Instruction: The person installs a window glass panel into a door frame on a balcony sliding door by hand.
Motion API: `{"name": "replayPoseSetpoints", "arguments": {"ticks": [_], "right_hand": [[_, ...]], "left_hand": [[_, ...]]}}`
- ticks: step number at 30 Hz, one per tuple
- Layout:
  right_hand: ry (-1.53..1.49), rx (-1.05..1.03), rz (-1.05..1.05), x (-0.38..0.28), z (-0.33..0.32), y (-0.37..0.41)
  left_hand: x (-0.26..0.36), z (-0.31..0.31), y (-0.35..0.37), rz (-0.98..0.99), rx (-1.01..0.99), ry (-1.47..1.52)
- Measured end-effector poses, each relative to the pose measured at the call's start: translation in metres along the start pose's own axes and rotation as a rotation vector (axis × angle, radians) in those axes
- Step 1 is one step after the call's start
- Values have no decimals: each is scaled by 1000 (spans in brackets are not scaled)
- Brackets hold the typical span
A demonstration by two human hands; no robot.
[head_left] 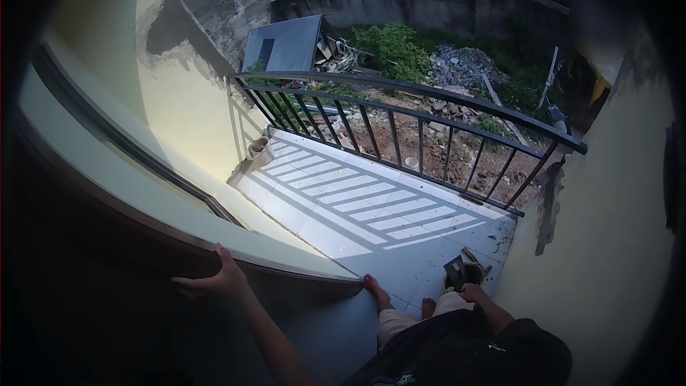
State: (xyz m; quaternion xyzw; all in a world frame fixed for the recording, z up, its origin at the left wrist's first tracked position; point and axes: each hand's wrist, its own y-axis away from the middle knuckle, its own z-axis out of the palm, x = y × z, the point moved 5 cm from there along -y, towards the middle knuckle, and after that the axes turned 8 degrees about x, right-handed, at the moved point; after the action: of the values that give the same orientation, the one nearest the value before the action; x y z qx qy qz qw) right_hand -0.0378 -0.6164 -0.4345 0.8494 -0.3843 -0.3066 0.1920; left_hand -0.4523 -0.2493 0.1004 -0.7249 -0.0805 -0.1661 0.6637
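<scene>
My left hand rests against the dark brown edge of a door or window frame, its fingers spread and the thumb pointing up. In front of my body on the right, my right hand is closed at the near rim of a small bucket. A dark, flat-bladed tool and a stick-like handle poke out of this bucket. My fingers there are partly hidden, and the exact grip is hard to see.
Ahead lies a white tiled balcony floor with a black metal railing. A pale pot stands in the far left corner. Yellow walls with grey cement patches flank it. Rubble and greenery lie below.
</scene>
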Motion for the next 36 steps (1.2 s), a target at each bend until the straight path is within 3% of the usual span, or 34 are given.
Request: {"name": "replayPoseSetpoints", "arguments": {"ticks": [36], "right_hand": [[0, 20, -27, 0, 3, -1]], "left_hand": [[-2, 3, 1, -22, -16, 35]]}}
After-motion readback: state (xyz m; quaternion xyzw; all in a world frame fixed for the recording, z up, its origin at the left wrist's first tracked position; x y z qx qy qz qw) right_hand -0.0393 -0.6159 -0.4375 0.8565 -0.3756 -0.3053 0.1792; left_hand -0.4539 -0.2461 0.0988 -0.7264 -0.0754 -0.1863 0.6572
